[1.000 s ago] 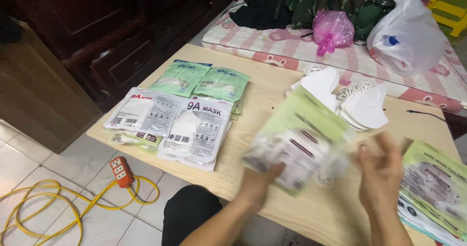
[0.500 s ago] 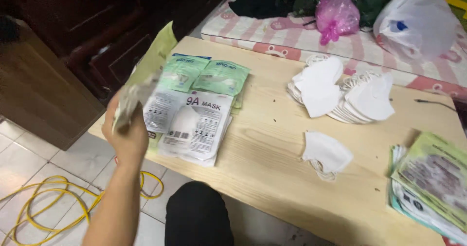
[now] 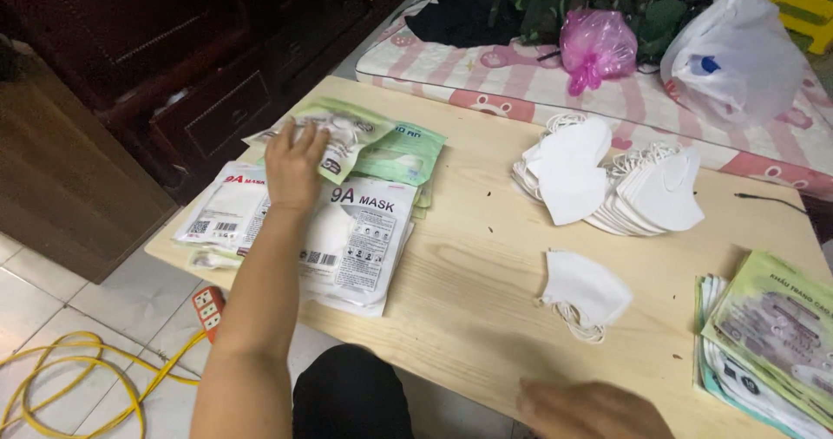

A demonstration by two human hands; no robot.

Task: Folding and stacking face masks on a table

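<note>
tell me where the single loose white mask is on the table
In the head view the loose white mask lies alone right of the table's centre, in front of the stacked white masks and left of the empty green pouches.

Pale wooden table (image 3: 486,274) on white tiled floor (image 3: 52,309), dark wooden cabinet (image 3: 173,66) behind, pink-striped mattress (image 3: 625,101) beyond.

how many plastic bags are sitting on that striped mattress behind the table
2. A pink knotted plastic bag lies near the middle of the pink-striped mattress, and a larger white plastic bag sits to its right. The dark clothes heaped behind them may hide more.
</note>
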